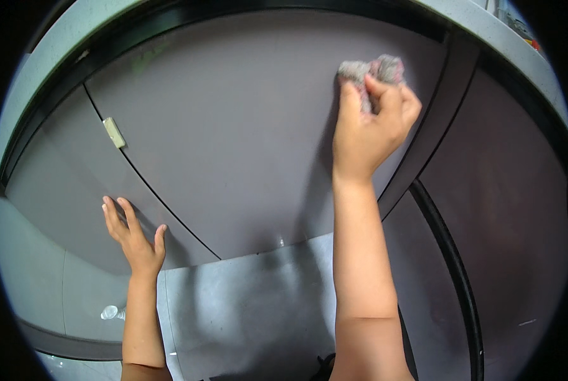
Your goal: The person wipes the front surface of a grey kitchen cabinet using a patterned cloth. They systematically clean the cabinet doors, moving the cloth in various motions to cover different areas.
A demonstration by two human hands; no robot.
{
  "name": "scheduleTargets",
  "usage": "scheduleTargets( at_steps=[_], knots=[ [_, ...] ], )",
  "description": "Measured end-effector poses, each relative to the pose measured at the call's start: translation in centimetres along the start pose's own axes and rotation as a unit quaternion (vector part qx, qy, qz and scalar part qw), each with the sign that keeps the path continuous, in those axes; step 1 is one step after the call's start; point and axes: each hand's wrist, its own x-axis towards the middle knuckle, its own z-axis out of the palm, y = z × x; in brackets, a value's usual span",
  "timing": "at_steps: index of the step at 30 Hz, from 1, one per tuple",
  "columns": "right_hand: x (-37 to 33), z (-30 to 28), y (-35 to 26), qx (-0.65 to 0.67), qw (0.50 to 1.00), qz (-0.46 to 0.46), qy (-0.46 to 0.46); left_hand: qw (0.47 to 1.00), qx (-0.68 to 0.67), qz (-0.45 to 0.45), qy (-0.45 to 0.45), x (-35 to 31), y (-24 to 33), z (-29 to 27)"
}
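Pinched a grey-pink cloth (354,69), bunched for grip, between curled fingers of the right hand (374,132) at the grey panel (233,133); spread the left hand (137,246) loosely, empty, perhaps for balance.

left hand (139,244) at eight o'clock, right hand (373,130) at two: both bare. forearms (365,260) bare, tapering wristward; crosswise creases at five and seven.

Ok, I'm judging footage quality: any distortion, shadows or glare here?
Head view: dark rim and bowed edges show fisheye distortion; head view: the bare right hand, holding a fuzzy grey-and-pink cloth, casts a shadow leftward on the flat grey panel; head view: the pale glossy floor shows hazy glare.
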Motion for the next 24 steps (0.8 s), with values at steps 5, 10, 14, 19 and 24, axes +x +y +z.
scheduleTargets(
  at_steps=[5,10,14,19,24],
  knots=[
    [-0.7,-0.4,-0.6,-0.005,0.999,0.049,-0.012,1.000,0.005,-0.003,-0.008,-0.2,-0.2,0.1],
    [1.4,-0.2,-0.2,-0.002,0.995,0.098,0.004,1.000,0.012,0.006,-0.004,-0.2,0.0,0.1],
    [0.5,-0.9,-0.9,-0.022,0.995,0.092,-0.037,1.000,0.009,0.003,-0.003,-0.1,-0.1,0.1],
    [1.1,-0.9,-0.8,-0.018,0.994,0.099,-0.034,1.000,0.009,0.010,0.006,0.0,0.3,0.2],
    [1.6,-1.0,-1.0,-0.005,0.987,0.149,-0.056,1.000,0.012,0.006,0.003,-0.3,0.1,0.3]
  ],
)
